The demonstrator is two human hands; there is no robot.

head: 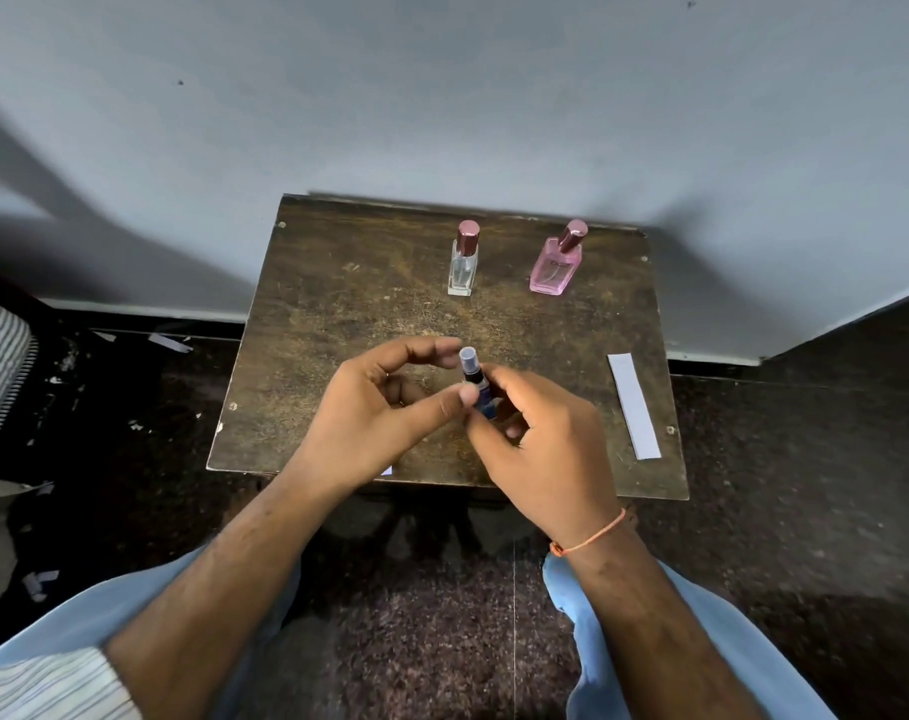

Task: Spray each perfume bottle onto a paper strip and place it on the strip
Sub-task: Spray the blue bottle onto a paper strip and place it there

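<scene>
I hold a small dark blue spray bottle [477, 389] above the middle of the wooden bench [312, 324], near the centre of the frame. My right hand [543, 449] has its fingers [499, 379] curled round the bottle's body, so only its neck and translucent cap show above them. My left hand [384, 407] is beside it, thumb and forefinger arched apart in a loose ring; the forefinger tip sits at the cap and the thumb tip at the bottle's side, but I cannot tell whether they truly pinch it.

Toward the upper part of the bench stand two more bottles, upright and well apart from each other: a clear glass perfume bottle [463, 265] with a rose-coloured cap, and to its right a pink perfume bottle [556, 265] with a like cap. A white paper strip [633, 405] lies flat along the bench's right edge, nothing on it. An orange thread bracelet [590, 536] circles my right wrist.
</scene>
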